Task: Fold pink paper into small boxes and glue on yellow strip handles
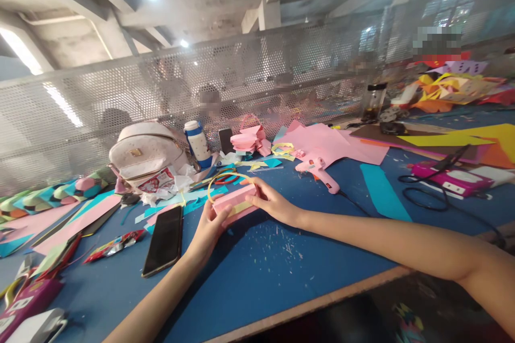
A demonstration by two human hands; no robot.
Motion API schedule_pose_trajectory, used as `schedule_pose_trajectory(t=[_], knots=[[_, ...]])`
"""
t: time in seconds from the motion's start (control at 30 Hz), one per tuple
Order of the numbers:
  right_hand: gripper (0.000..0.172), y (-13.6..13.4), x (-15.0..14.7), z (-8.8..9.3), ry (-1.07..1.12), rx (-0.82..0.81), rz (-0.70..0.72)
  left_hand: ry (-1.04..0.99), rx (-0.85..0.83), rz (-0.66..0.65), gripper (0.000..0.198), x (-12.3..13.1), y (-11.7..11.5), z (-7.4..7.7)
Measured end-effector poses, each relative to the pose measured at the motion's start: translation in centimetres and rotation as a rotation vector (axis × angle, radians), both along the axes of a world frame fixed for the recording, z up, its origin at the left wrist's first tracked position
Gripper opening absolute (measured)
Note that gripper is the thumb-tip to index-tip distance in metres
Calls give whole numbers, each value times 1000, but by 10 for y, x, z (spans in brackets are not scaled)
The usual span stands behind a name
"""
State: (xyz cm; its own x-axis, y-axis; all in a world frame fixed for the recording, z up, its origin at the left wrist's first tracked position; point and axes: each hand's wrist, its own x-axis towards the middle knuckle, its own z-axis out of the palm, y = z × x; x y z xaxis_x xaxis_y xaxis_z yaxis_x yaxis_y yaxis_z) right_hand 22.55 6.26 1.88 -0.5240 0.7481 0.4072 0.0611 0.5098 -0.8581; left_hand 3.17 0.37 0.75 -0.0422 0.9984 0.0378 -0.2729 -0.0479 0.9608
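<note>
Between my two hands I hold a small pink paper basket (234,201) with a yellow band and a thin yellow hoop handle arching above it. My left hand (210,225) is closed on its left end, thumb on the near side. At the right end, my right hand (270,201) grips it with the thumb in front and fingers behind. The basket is held just above the blue table (281,278), slightly tilted. A black smartphone (163,241) lies left of my left hand. To the right of my right hand rests a pink glue gun (318,173) with its cord.
Behind stand a white backpack (148,153), a blue-and-white bottle (197,144) and folded pink paper pieces (250,140). Pink sheets (322,142) and a blue strip (384,192) lie right. Purple power strips (453,178) sit at both sides. A perforated metal screen (241,72) closes the back.
</note>
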Motion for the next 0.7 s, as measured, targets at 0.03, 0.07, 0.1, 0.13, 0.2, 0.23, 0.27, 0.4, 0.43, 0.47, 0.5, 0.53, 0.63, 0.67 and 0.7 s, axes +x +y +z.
schedule_pose_trajectory(t=[0.03,0.07,0.1,0.13,0.2,0.23,0.27,0.4,0.43,0.47,0.5,0.53,0.63,0.67,0.7], knots=[[40,1,0,0,10,0,4,-2,3,38,65,-1,0,1],[39,1,0,-1,17,-2,11,-11,3,65,66,-3,0,2],[39,2,0,-1,21,-5,21,-26,4,70,65,-5,0,4],[39,1,0,-1,19,-9,33,-41,3,47,63,-6,0,6],[39,0,1,0,5,-27,56,-46,-12,-51,59,-8,-1,9],[39,0,1,1,1,-41,67,-26,-34,-105,59,-8,-1,10],[40,-1,1,1,4,-56,81,5,-62,-155,59,-8,-2,10],[44,-3,1,3,25,-89,142,103,-137,-312,61,-4,-5,10],[45,-4,1,3,24,-83,149,109,-137,-359,59,-3,-7,10],[45,-4,1,3,26,-72,153,112,-132,-406,57,-2,-8,10],[44,-4,1,2,31,-58,157,113,-128,-446,54,-2,-9,11],[44,-4,1,1,38,-42,161,112,-124,-476,52,-2,-10,12],[42,-2,0,1,48,3,159,110,-122,-496,49,-2,-11,14],[42,-1,0,3,46,7,152,108,-124,-481,48,-2,-12,14],[41,0,0,6,43,7,138,105,-123,-460,48,-1,-12,13]])
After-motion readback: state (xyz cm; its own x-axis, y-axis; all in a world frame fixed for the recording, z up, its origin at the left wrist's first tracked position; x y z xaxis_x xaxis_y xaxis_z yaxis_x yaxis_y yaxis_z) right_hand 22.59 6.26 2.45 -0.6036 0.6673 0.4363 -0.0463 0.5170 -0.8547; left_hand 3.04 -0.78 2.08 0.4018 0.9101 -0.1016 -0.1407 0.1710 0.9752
